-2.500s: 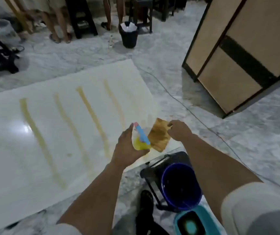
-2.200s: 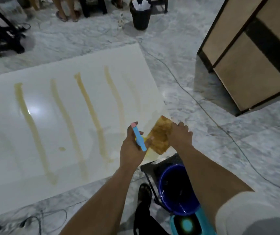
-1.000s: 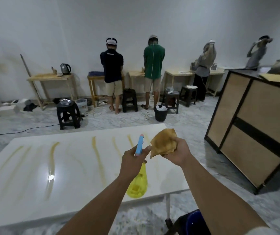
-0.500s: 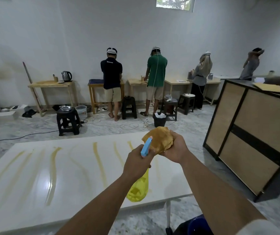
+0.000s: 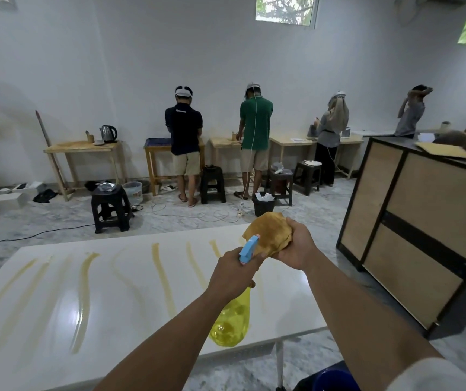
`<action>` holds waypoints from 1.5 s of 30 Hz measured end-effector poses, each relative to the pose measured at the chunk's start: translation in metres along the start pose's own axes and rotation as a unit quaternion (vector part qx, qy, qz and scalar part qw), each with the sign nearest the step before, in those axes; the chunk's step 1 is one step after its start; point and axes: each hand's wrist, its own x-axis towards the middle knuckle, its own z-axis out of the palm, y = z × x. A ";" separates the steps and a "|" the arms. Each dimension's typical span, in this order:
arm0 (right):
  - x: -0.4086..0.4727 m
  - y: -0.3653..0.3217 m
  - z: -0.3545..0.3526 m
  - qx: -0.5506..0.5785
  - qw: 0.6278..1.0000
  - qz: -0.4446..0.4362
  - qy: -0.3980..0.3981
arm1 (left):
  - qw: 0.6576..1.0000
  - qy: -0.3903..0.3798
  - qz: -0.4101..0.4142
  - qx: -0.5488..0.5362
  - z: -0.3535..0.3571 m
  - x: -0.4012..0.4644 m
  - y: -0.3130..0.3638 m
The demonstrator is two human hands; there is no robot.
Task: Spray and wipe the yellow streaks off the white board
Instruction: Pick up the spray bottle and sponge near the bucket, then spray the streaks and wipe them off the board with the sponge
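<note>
While the left hand [image 5: 233, 270] is wrapping its grip around the neck of the yellow spray bottle [image 5: 231, 320], its blue nozzle [image 5: 248, 248] is pointing at the brown cloth [image 5: 268, 234], which the right hand [image 5: 296, 244] is clutching bunched just beside it. Below them the white board [image 5: 57, 306] is lying flat, yellow streaks [image 5: 163, 277] running across it. Further back, people [image 5: 255, 136] are standing at wooden tables.

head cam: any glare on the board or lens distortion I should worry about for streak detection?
Head view: bright glare patch on the glossy white board at about, washing out part of one yellow streak; wide-angle bowing bends the cabinet edges; the left streaks look faint and smeared; the hands and yellow spray bottle are sharp.
</note>
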 end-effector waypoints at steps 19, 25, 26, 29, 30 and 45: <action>0.004 0.000 -0.012 0.009 1.000 -0.004 0.012 | 0.998 -0.051 -0.036 0.029 -0.003 -0.006 -0.007; 0.008 0.004 -0.017 0.000 0.999 -0.008 0.042 | 0.996 -0.063 -0.049 0.047 -0.001 -0.001 -0.015; 0.011 0.006 -0.020 0.000 0.999 -0.006 0.047 | 0.995 -0.069 -0.053 0.053 0.001 0.001 -0.017; 0.017 0.016 -0.031 0.001 0.998 0.002 0.059 | 0.992 -0.087 -0.073 0.052 0.005 0.008 -0.024; 0.019 0.020 -0.036 0.004 0.998 0.007 0.059 | 0.992 -0.092 -0.080 0.045 0.006 0.012 -0.027; 0.176 0.089 -0.165 -0.094 0.965 0.180 0.164 | 0.982 -0.041 -0.181 -0.044 0.082 0.178 -0.129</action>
